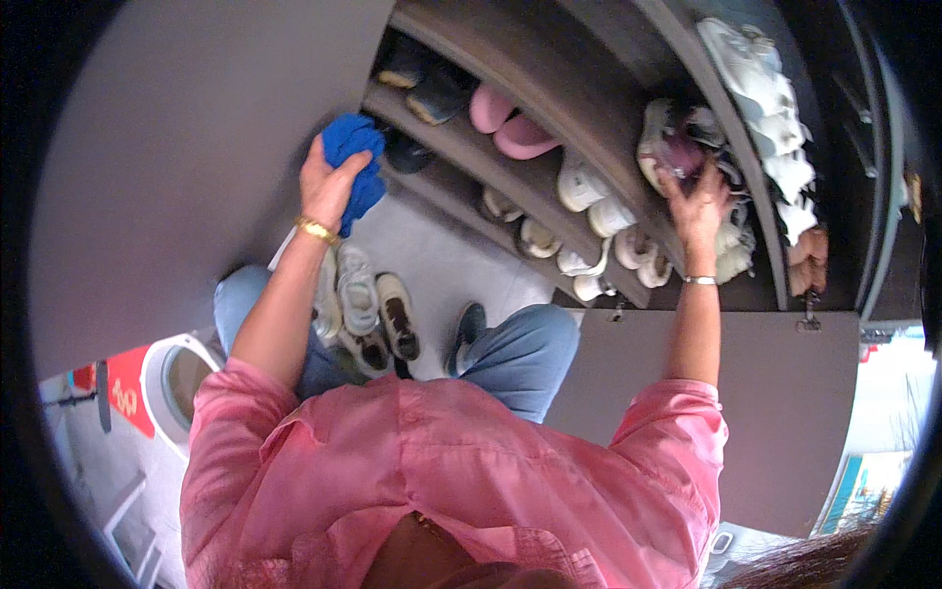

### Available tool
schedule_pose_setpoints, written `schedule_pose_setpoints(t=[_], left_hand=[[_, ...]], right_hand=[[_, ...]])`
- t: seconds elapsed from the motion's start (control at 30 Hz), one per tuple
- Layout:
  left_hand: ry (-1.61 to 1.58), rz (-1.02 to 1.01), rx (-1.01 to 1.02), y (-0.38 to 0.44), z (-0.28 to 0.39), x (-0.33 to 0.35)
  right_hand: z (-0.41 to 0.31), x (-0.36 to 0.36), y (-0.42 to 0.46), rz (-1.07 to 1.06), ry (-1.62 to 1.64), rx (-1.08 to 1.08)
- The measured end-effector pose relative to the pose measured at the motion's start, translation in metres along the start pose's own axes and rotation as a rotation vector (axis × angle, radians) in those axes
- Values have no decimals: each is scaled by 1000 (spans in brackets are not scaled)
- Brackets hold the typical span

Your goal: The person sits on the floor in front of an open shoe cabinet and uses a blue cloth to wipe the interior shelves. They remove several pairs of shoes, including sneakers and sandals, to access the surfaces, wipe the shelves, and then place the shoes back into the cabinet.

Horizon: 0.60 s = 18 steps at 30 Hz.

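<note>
My left hand grips a crumpled blue cloth beside the inner face of the left cabinet door. With fingers spread, my right hand reaches into an upper shelf of the shoe cabinet, at a white and dark pink shoe; blur hides how firmly it is held. Pink slippers, dark shoes and white shoes stand on the shelves between my hands. More white shoes line the shelf on the far right.
Several sneakers stand on the grey floor between my legs. The right cabinet door stands open beside my right arm. At the lower left is a white rounded object next to a red panel.
</note>
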<state>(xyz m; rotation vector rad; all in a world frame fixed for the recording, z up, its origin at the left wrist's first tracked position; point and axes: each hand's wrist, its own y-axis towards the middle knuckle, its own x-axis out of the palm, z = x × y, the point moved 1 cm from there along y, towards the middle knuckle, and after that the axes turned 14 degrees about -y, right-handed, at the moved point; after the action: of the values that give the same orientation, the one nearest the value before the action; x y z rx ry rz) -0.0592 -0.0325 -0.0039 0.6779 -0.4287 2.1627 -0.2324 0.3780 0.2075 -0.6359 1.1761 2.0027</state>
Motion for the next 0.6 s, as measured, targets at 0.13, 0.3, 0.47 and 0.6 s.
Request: schedule_pose_setpoints(t=[0.13, 0.3, 0.47, 0.6], left_hand=[[-51, 15, -37, -12, 14, 10], [-41, 19, 38, -9, 17, 6], [-84, 20, 80, -7, 20, 2], [-82, 2, 46, -4, 26, 8]], right_hand=[[20, 24, -1, 55, 2, 8], [-12, -14, -11, 340, 180, -27], [-140, -66, -86, 16, 883, -256], [-245, -14, -175, -658, 1068, -508]])
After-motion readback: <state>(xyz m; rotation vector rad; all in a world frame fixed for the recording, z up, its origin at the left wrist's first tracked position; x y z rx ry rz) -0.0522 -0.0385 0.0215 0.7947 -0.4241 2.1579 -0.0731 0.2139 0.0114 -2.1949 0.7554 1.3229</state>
